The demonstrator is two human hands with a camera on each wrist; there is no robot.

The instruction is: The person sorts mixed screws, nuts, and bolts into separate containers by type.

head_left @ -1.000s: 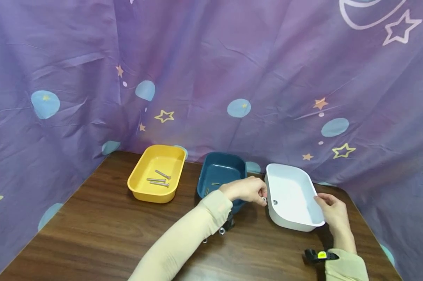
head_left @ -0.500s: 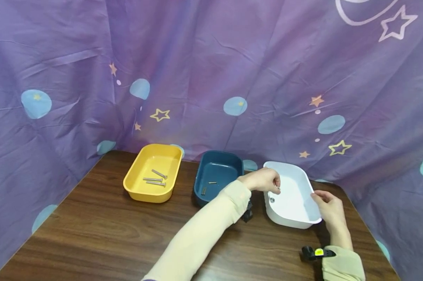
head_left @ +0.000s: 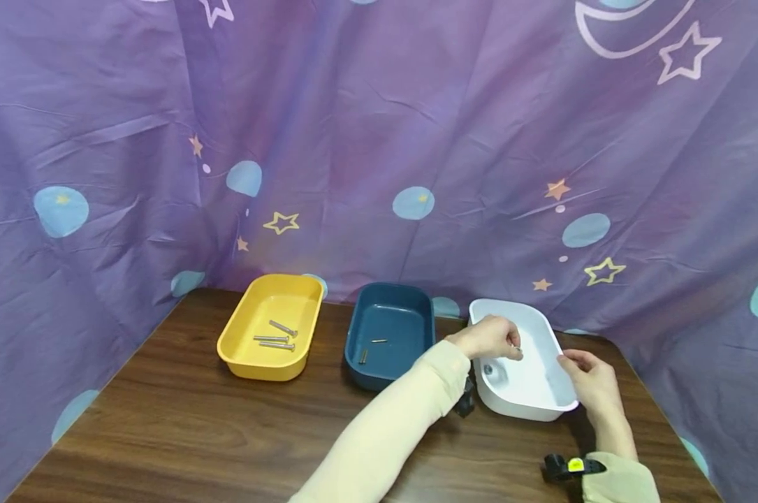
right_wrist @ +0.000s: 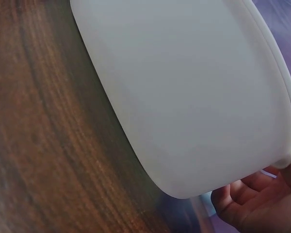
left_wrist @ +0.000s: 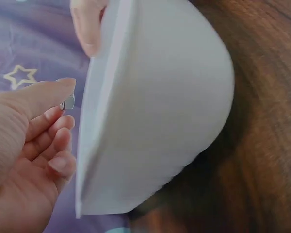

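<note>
My left hand point(head_left: 488, 338) is over the white tray point(head_left: 538, 398), reaching in across its left rim. Between thumb and fingertips it pinches a small silver nut point(left_wrist: 69, 102), held up beside the rim in the left wrist view. Another nut point(head_left: 488, 369) lies inside the tray near the left wall. At the tray's right side, my right hand point(head_left: 595, 385) grips the rim, thumb on top. From below, the right wrist view shows its curled fingers point(right_wrist: 228, 199) against the outer wall.
Left of the white tray stands a dark blue tray point(head_left: 357, 374) with several small brass-coloured screws point(head_left: 379, 341). Farther left, a yellow tray point(head_left: 240, 363) holds long silver bolts point(head_left: 272, 339). A purple patterned cloth point(head_left: 341, 140) hangs behind the wooden table point(head_left: 196, 433).
From the gap between the blue and white trays, my left hand has moved right and over the white tray with the nut. The right hand has stayed on the rim.
</note>
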